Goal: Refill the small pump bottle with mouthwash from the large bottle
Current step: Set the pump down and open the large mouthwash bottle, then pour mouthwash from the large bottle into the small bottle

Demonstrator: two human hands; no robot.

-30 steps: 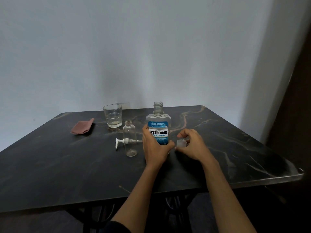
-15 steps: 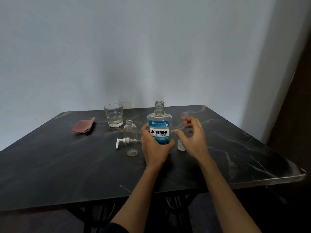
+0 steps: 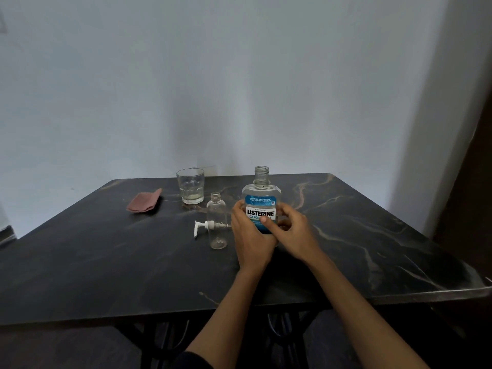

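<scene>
Head view shows two bottles, one glass, one pump, one cloth and two hands over a single dark table [image 3: 111,267]. One large mouthwash bottle [image 3: 261,199] stands upright with its neck uncapped, and both hands wrap its lower half: the left hand [image 3: 253,235] curls round its left side with the thumb across the label, and the right hand [image 3: 294,233] curls round its right side, thumb on the front. One small clear bottle [image 3: 217,222] stands just to the left of the left hand, upright, its mouth bare. One white pump [image 3: 206,226] lies on its side against that small bottle, its spout pointing away from the hands. One drinking glass [image 3: 190,189] stands beyond the small bottle, farther from the hands, with a little pale liquid at the bottom. One folded reddish cloth [image 3: 144,201] lies well to the left of both hands. Orange veins streak the tabletop to the right of the right hand. Behind the table rises a plain pale wall [image 3: 239,83], with a dark brown panel at the far right edge.
</scene>
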